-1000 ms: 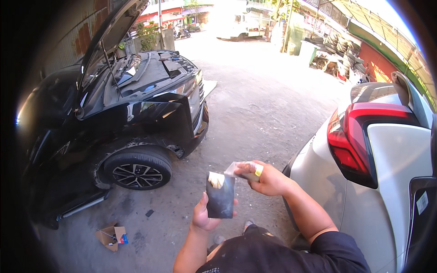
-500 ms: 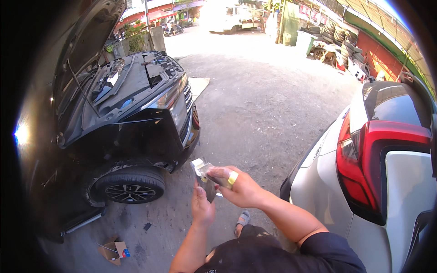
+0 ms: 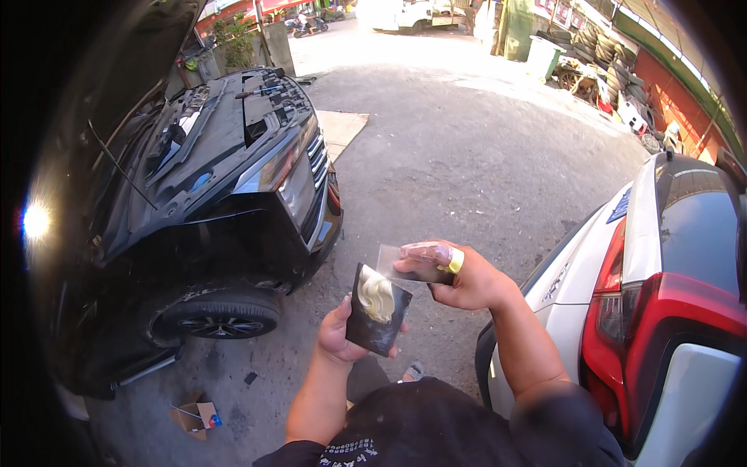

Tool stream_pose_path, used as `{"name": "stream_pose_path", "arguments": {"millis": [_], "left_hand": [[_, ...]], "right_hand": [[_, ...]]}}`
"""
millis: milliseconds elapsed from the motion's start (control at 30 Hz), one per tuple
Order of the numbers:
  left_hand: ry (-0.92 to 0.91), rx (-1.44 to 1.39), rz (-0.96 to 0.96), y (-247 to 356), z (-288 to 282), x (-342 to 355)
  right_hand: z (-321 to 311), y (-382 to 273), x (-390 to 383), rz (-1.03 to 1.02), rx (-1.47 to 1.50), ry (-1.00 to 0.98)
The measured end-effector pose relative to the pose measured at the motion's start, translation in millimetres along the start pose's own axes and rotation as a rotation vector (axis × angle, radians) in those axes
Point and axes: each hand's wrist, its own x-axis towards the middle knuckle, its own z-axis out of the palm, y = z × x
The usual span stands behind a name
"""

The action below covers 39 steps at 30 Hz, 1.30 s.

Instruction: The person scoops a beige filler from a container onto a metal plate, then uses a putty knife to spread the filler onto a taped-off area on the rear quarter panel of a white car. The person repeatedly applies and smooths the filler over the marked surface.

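My left hand [image 3: 340, 331] grips a dark flat board [image 3: 375, 335], tilted with its face up, a swirled blob of cream paste [image 3: 377, 293] on its upper part. My right hand [image 3: 467, 286] is closed on a translucent plastic spreader [image 3: 387, 257] with a dark grip and a yellow band, held just right of the paste at the board's upper edge. The fingertips of my left hand show along the board's right side.
A black car [image 3: 233, 218] with raised hood stands left, a white car [image 3: 545, 311] with red tail lamp right. An opened cardboard box [image 3: 191, 415] lies on the ground [image 3: 459, 179]. Piled tires [image 3: 607, 58], a green bin [image 3: 543, 61] and a white truck [image 3: 408, 15] are farther off.
Half a second ago the spreader lay over the tilted board; now the board faces up and the spreader is off to its right. The paste looks bigger and more swirled than a second ago.
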Motion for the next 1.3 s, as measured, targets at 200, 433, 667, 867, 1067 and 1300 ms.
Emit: {"name": "stream_pose_path", "arguments": {"millis": [200, 433, 667, 867, 1067, 1300], "left_hand": [[0.210, 0.282, 0.246, 31.0, -6.5, 66.8], [0.170, 0.643, 0.386, 77.4, -65.2, 170.0], [0.103, 1.280, 0.317, 172.9, -133.4, 268.8], [0.180, 0.926, -0.147, 233.9, -156.4, 333.7], [-0.083, -0.016, -0.355, 253.5, -203.4, 387.2], [-0.037, 0.028, -0.339, 242.6, -244.9, 470.4]], "right_hand": [[-23.2, 61.8, -10.7, 0.065, 0.931, 0.538], [-13.2, 137.7, 58.7, 0.345, 1.024, 0.484], [-101.9, 195.0, 161.2, 0.226, 0.891, 0.647], [-176.3, 206.8, 199.3, 0.033, 0.715, 0.659], [-221.8, 206.7, 249.6, -0.136, 0.020, 0.228], [-289.0, 296.1, 257.2, 0.062, -0.057, 0.203]]}}
